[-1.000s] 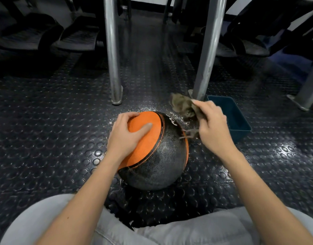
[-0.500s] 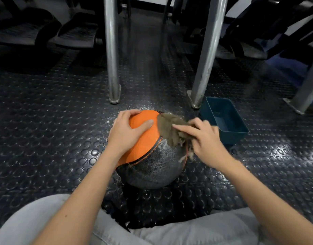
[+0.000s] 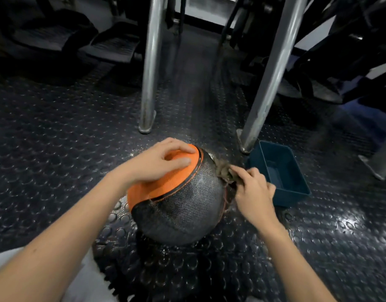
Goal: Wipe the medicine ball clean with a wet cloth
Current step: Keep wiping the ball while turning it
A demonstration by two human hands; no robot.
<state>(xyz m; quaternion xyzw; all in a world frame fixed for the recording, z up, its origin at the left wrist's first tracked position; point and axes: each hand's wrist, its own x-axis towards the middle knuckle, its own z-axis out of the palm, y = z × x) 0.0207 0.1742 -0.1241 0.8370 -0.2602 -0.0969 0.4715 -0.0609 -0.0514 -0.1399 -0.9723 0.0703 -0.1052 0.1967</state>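
An orange and black medicine ball rests on the studded rubber floor in front of my knees. My left hand lies spread over its orange top panel, fingers apart, steadying it. My right hand presses a small grey-brown wet cloth against the ball's upper right side, fingers closed on the cloth. Most of the cloth is hidden under my fingers. The black panel facing me shines with moisture.
A dark teal plastic tub sits on the floor just right of the ball. Two metal frame legs stand behind the ball. Black gym equipment fills the background. The floor is wet and glossy.
My right hand brought the cloth from above the tub onto the ball, then slid it to the ball's right side. My left hand shifted up over the orange panel.
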